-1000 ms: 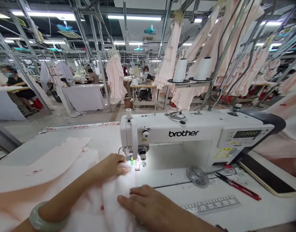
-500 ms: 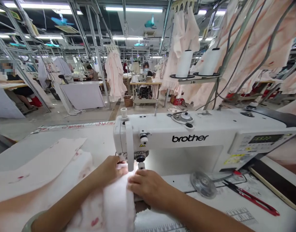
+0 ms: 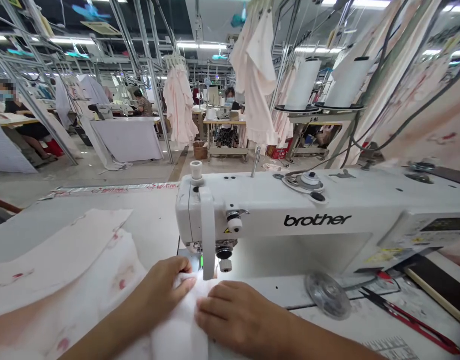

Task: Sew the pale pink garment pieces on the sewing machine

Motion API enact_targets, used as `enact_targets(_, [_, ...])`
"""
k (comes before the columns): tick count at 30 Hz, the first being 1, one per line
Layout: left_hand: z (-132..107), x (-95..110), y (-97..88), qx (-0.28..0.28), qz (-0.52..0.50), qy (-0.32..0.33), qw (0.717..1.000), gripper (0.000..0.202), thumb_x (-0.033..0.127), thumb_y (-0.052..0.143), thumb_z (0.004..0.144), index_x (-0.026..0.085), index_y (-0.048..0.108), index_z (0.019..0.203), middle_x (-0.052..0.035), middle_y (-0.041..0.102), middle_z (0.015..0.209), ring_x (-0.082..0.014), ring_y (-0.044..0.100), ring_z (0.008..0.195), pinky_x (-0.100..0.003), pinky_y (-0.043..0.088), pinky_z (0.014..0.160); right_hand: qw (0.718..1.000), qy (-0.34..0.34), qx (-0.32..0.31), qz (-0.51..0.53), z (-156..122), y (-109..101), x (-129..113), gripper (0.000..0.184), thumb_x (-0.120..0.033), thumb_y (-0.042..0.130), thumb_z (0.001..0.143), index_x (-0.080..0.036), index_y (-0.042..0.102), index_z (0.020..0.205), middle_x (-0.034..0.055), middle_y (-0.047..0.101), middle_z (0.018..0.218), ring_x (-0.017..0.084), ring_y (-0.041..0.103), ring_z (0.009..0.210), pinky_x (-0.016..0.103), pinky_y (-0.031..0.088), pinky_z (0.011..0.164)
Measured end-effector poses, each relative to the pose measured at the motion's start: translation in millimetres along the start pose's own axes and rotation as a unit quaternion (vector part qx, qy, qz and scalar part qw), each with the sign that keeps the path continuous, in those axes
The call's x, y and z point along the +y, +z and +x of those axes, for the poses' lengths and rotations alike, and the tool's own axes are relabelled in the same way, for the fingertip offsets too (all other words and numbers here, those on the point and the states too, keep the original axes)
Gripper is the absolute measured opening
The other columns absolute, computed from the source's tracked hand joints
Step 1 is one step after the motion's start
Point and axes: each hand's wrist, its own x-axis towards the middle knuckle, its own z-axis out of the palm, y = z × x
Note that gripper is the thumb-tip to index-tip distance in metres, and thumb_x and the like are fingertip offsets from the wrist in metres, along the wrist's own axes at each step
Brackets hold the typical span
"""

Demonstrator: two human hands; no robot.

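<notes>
White fabric with pale pink blotches (image 3: 181, 320) runs up to the needle area of a white sewing machine (image 3: 252, 215). Left of the presser area, my left hand (image 3: 173, 280) pinches a fold of this fabric between thumb and fingers. My right hand (image 3: 241, 312) lies on the fabric's right edge with its fingers curled and pressed on it; the fingertips are partly hidden. Both hands are just in front of the needle, which the white front guard (image 3: 207, 235) hides. More of the printed fabric (image 3: 65, 250) spreads over the table on the left.
On the right of the table lie a clear plastic disc (image 3: 327, 295), red-handled thread snips (image 3: 413, 320) and a dark phone-like slab (image 3: 440, 285). Two thread cones (image 3: 303, 85) stand behind the machine. Pink garments (image 3: 179, 105) hang further back, where other people sit at machines.
Both hands have come slightly nearer to me, away from the needle, with the fabric. My left hand now lifts a fold. The camera view has shifted, and hanging cloth behind has swung.
</notes>
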Motion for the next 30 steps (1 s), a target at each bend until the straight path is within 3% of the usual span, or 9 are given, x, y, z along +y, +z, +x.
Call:
enact_targets(9, [-3, 7, 3.4, 0.024, 0.005, 0.007, 1.0, 0.01, 0.027, 0.047, 0.09, 0.022, 0.055, 0.087, -0.0005, 0.065, 0.086, -0.0203, 0.06, 0.083, -0.033, 0.043, 0.077, 0.998, 0.055, -0.01, -0.012, -3, 4, 2, 0.015, -0.016, 0.055, 0.091, -0.01, 0.062, 0.103, 0.0077, 0.067, 0.097, 0.02, 0.051, 0.077, 0.033, 0.043, 0.071])
enact_targets(13, [-4, 7, 4.6, 0.025, 0.017, 0.012, 0.999, 0.008, 0.027, 0.047, 0.091, 0.022, 0.052, 0.086, -0.0008, 0.063, 0.085, -0.0205, 0.06, 0.081, -0.034, 0.044, 0.075, 0.993, 0.1, -0.054, 0.009, -3, 2, 2, 0.023, -0.024, 0.056, 0.091, -0.011, 0.06, 0.11, 0.0089, 0.067, 0.102, 0.022, 0.053, 0.086, 0.035, 0.044, 0.077])
enact_targets(20, [-5, -1, 11.0, 0.077, 0.06, 0.058, 0.994, 0.012, 0.03, 0.047, 0.093, 0.022, 0.05, 0.085, -0.003, 0.058, 0.092, -0.0239, 0.055, 0.089, -0.041, 0.042, 0.081, 0.984, 0.132, -0.111, 0.03, 0, -4, 0, 0.019, -0.027, 0.055, 0.092, -0.014, 0.058, 0.105, 0.0075, 0.065, 0.109, 0.022, 0.052, 0.092, 0.035, 0.043, 0.081])
enact_targets(23, [-5, 0, 10.9, 0.073, 0.068, 0.049, 0.994, 0.015, 0.03, 0.044, 0.094, 0.022, 0.046, 0.081, -0.0025, 0.056, 0.091, -0.0233, 0.054, 0.087, -0.041, 0.041, 0.08, 0.978, 0.152, -0.135, 0.048, 2, -7, -1, 0.015, -0.026, 0.055, 0.091, -0.015, 0.058, 0.101, 0.0072, 0.064, 0.109, 0.022, 0.052, 0.092, 0.035, 0.043, 0.081])
enact_targets(30, [-3, 10, 9.4, 0.071, 0.099, 0.011, 0.992, 0.011, 0.025, 0.042, 0.088, 0.022, 0.047, 0.079, -0.003, 0.055, 0.09, -0.0246, 0.054, 0.09, -0.044, 0.04, 0.083, 0.972, 0.17, -0.135, 0.088, 3, -9, 0, 0.023, -0.028, 0.053, 0.094, -0.014, 0.056, 0.112, 0.0087, 0.064, 0.11, 0.023, 0.052, 0.099, 0.036, 0.042, 0.091])
